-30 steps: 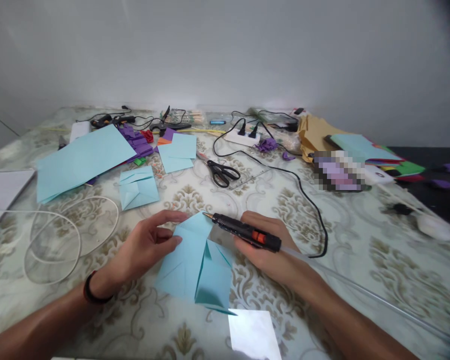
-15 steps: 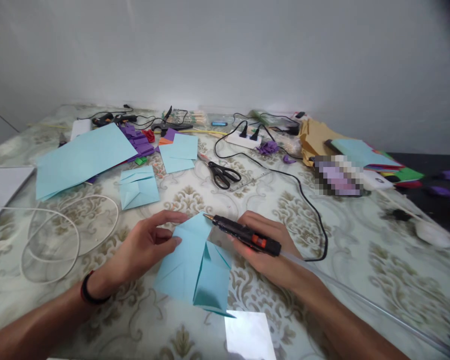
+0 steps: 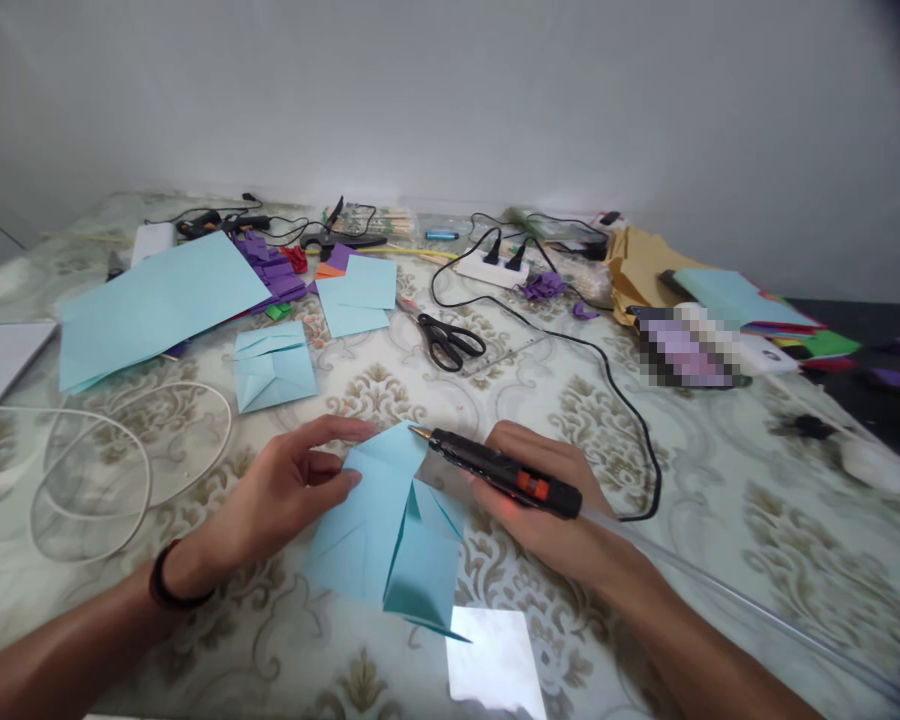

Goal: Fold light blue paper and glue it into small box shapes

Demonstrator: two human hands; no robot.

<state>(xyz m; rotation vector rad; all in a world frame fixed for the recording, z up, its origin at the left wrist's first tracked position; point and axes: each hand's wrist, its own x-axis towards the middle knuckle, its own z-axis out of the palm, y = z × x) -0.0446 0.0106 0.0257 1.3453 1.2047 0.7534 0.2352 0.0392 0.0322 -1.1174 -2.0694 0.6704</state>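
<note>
My left hand [image 3: 296, 490] pinches the left edge of a folded light-blue paper [image 3: 360, 535] between thumb and fingers. The paper has standing flaps on its right side. My right hand [image 3: 544, 490] is wrapped round a black hot glue gun [image 3: 502, 472] with an orange switch. Its brass nozzle points left and meets the paper's top corner. A clear glue stick [image 3: 720, 577] runs out of the gun's rear end toward the lower right. Whether glue is coming out is too small to tell.
Black-handled scissors [image 3: 450, 342] lie beyond the paper. A black cord [image 3: 615, 380] loops from a white power strip [image 3: 491, 268]. Blue folded paper [image 3: 274, 370] and large blue sheets [image 3: 165, 300] lie left, near a coiled white wire [image 3: 146, 480]. A phone [image 3: 686, 345] rests at the right.
The view has shifted slightly. My left hand keeps its pinch on the paper, and the nozzle stays at the top corner, with the gun's rear end slightly farther right.
</note>
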